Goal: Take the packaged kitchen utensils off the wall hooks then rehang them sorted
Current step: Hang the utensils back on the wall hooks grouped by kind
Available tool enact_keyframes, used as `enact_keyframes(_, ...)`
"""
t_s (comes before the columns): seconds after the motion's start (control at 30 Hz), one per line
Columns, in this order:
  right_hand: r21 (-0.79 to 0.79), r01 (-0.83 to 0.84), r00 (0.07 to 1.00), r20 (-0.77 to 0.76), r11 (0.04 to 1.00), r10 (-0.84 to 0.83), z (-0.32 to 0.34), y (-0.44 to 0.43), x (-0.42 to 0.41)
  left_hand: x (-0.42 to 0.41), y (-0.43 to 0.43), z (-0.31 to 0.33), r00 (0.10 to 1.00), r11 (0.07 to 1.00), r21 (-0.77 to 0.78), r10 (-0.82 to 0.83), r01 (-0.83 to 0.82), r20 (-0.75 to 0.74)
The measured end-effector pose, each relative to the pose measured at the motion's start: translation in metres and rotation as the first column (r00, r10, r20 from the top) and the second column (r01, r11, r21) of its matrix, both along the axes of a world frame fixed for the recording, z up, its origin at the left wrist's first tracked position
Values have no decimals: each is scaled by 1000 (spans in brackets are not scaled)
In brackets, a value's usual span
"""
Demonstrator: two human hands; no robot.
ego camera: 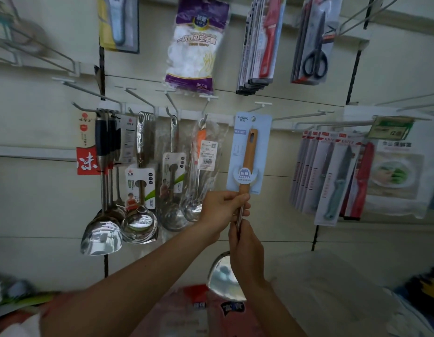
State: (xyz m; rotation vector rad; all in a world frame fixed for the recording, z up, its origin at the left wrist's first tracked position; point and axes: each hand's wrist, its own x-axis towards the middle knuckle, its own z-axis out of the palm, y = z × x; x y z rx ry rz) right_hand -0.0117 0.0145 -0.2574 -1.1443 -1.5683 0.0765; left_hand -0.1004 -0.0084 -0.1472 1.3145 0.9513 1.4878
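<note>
A wooden-handled steel spatula [248, 154] on a pale blue card stands upright in front of the wall. My left hand [223, 206] grips it where the wood meets the metal shaft. My right hand [245, 249] grips the shaft just below, hiding part of the shiny blade [222, 276]. The card's hang hole sits close to an empty white hook [262, 104]; whether it is on the hook I cannot tell. To the left, packaged spatulas [101, 190], ladles [139, 215] and skimmers [173, 190] hang from hooks.
Boxed knives [332, 178] hang to the right on long hooks. Above are a glove pack [196, 45], red knives [262, 40] and scissors [313, 45]. Bare hooks [308, 115] stick out right of the blue card. Soft packaged goods [320, 288] lie on the shelf below.
</note>
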Motion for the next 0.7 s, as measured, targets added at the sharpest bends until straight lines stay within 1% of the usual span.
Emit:
enact_keyframes(0.17, 36, 4, 1000, 8, 999, -5, -1, 1, 1, 2, 5, -4, 1000, 1000, 18, 15, -15, 3)
enact_keyframes(0.37, -9, 6, 1000, -5, 1000, -6, -5, 0, 2, 6, 5, -10, 1000, 999, 30, 20, -21, 12)
enact_keyframes(0.7, 14, -6, 999, -38, 1000, 6, 0, 0, 1, 6, 11, -9, 999, 998, 54, 35, -35, 9)
